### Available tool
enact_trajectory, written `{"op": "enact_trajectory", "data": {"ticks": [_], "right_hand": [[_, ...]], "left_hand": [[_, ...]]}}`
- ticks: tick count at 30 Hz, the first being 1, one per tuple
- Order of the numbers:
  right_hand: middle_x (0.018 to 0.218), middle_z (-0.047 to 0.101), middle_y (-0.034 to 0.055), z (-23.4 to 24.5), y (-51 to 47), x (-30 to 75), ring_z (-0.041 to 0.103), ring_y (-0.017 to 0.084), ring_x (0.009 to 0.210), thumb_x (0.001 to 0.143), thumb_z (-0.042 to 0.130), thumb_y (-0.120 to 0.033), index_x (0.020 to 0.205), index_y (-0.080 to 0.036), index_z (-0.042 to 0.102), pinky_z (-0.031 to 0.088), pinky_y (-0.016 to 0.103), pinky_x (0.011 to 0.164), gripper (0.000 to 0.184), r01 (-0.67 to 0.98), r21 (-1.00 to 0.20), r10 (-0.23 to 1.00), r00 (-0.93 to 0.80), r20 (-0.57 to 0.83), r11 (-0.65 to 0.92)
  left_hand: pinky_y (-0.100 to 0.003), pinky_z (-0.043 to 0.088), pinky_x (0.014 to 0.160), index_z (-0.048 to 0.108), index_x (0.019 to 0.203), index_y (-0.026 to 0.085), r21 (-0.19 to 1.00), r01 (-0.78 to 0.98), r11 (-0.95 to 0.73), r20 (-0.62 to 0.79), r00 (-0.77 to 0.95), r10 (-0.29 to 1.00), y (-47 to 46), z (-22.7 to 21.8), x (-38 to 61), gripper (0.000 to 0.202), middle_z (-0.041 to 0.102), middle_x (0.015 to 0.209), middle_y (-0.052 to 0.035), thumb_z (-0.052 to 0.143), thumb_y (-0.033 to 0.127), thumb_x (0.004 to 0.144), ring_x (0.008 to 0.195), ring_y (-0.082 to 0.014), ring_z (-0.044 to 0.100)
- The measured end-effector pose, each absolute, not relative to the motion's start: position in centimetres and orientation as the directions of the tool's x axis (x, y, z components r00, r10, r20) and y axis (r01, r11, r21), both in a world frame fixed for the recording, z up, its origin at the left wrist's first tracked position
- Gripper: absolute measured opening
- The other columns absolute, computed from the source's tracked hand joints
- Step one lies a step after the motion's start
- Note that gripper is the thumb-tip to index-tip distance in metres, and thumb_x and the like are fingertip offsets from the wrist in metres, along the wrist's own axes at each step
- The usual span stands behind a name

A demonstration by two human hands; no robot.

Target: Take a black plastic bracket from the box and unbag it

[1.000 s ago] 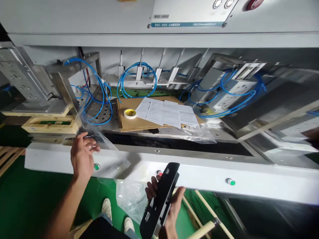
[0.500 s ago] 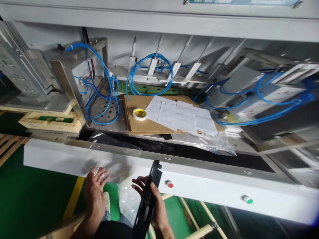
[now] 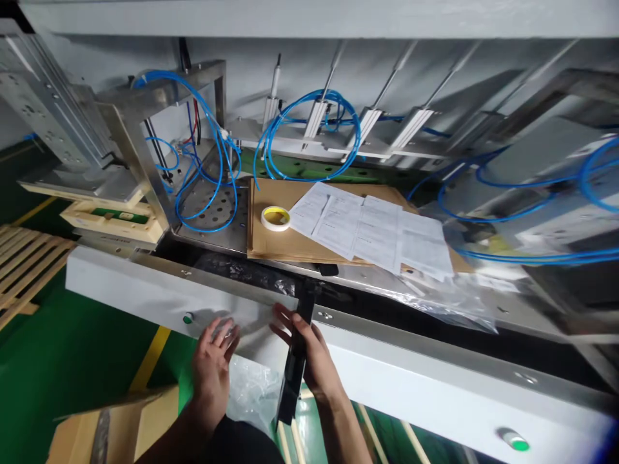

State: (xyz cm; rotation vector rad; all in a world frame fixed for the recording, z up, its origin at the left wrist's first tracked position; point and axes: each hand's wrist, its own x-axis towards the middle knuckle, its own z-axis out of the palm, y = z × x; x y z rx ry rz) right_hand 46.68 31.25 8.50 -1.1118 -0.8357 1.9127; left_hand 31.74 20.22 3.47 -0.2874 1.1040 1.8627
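Observation:
My right hand (image 3: 313, 361) is closed around a flat black plastic part (image 3: 296, 357), held edge-on and nearly upright in front of the white machine rail (image 3: 411, 380). My left hand (image 3: 213, 364) is beside it, fingers spread, touching a clear plastic bag (image 3: 251, 316) that drapes over the rail's edge. More crumpled clear plastic (image 3: 249, 393) hangs below between my arms.
Behind the rail lie a cardboard sheet (image 3: 275, 238) with a yellow tape roll (image 3: 275, 218) and printed papers (image 3: 377, 232). Blue air hoses (image 3: 213, 174) loop over a perforated metal plate. A green button (image 3: 187, 318) sits on the rail. A cardboard box (image 3: 111, 425) and a wooden pallet (image 3: 24, 264) stand at the left on the green floor.
My left hand dropped from the bag up at the rail's top to the rail's front, drawing the bag down. My right hand turned the black part edge-on and raised it toward the rail.

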Motion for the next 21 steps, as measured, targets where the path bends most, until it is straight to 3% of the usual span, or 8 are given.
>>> {"op": "enact_trajectory", "data": {"ticks": [3,8,11,13,14,16,18,21], "right_hand": [[0.139,0.073,0.0162,8.0,32.2,47.1,0.061,0.040,0.141,0.075,0.089,-0.058,0.100,-0.019,0.080,0.053,0.060,0.116,0.048,-0.285,-0.816,0.852,-0.321,-0.413,-0.503],[0.138,0.074,0.0141,7.8,32.8,47.4,0.060,0.040,0.141,0.071,0.090,-0.062,0.096,-0.021,0.080,0.053,0.061,0.117,0.049,-0.303,-0.817,0.860,-0.316,-0.401,-0.492],[0.138,0.074,0.0143,7.8,33.0,47.6,0.059,0.040,0.143,0.069,0.090,-0.064,0.098,-0.021,0.080,0.051,0.061,0.119,0.053,-0.293,-0.827,0.864,-0.319,-0.389,-0.480],[0.139,0.074,0.0149,7.9,33.1,47.8,0.058,0.040,0.143,0.068,0.091,-0.066,0.100,-0.021,0.081,0.051,0.061,0.119,0.057,-0.277,-0.836,0.863,-0.335,-0.378,-0.474],[0.139,0.073,0.0152,7.9,33.2,47.9,0.058,0.041,0.143,0.067,0.091,-0.066,0.102,-0.021,0.081,0.051,0.061,0.119,0.058,-0.267,-0.841,0.861,-0.348,-0.372,-0.471],[0.139,0.073,0.0155,7.9,33.4,48.1,0.059,0.041,0.142,0.065,0.092,-0.066,0.103,-0.021,0.081,0.051,0.062,0.119,0.061,-0.250,-0.850,0.858,-0.368,-0.359,-0.463],[0.140,0.073,0.0154,7.8,33.5,48.3,0.060,0.041,0.141,0.065,0.092,-0.067,0.104,-0.021,0.081,0.050,0.062,0.119,0.062,-0.240,-0.859,0.861,-0.370,-0.349,-0.452],[0.140,0.073,0.0152,7.7,33.7,48.6,0.061,0.042,0.139,0.063,0.092,-0.070,0.105,-0.021,0.082,0.049,0.063,0.119,0.064,-0.230,-0.871,0.871,-0.352,-0.342,-0.434]], "left_hand": [[-0.040,0.057,0.096,0.062,0.120,0.019,0.668,-0.731,-0.137,-0.568,-0.621,0.540,19.4,1.6,31.5,0.043,0.072,0.124,-0.0181,0.070,0.039,0.083,0.111,-0.0289,0.073],[-0.032,0.055,0.076,0.059,0.110,0.019,0.902,-0.432,-0.004,-0.417,-0.875,0.247,17.2,-0.7,29.4,0.037,0.067,0.095,-0.0065,0.073,0.038,0.081,0.082,-0.0195,0.068],[-0.033,0.054,0.087,0.061,0.113,0.020,0.967,-0.252,0.042,-0.255,-0.946,0.198,16.4,-0.2,28.1,0.040,0.066,0.106,-0.0058,0.078,0.037,0.081,0.096,-0.0202,0.066],[-0.040,0.051,0.104,0.065,0.117,0.020,0.983,0.113,0.146,0.064,-0.951,0.302,16.5,0.4,27.1,0.037,0.066,0.123,-0.0105,0.076,0.038,0.087,0.118,-0.0260,0.064],[-0.045,0.047,0.112,0.066,0.121,0.020,0.913,0.357,0.198,0.256,-0.878,0.404,16.6,0.6,26.5,0.035,0.065,0.133,-0.0129,0.072,0.037,0.092,0.129,-0.0293,0.061],[-0.052,0.038,0.122,0.066,0.131,0.020,0.609,0.759,0.230,0.517,-0.599,0.611,17.2,0.6,25.3,0.034,0.062,0.147,-0.0154,0.063,0.033,0.100,0.142,-0.0337,0.054],[-0.053,0.036,0.123,0.064,0.137,0.019,0.349,0.908,0.230,0.582,-0.403,0.707,17.7,0.0,24.1,0.035,0.063,0.148,-0.0152,0.057,0.028,0.104,0.141,-0.0339,0.056],[-0.051,0.041,0.118,0.064,0.134,0.017,0.191,0.949,0.251,0.612,-0.315,0.726,17.7,-1.2,23.0,0.031,0.069,0.139,-0.0148,0.055,0.026,0.106,0.130,-0.0323,0.064]]}}
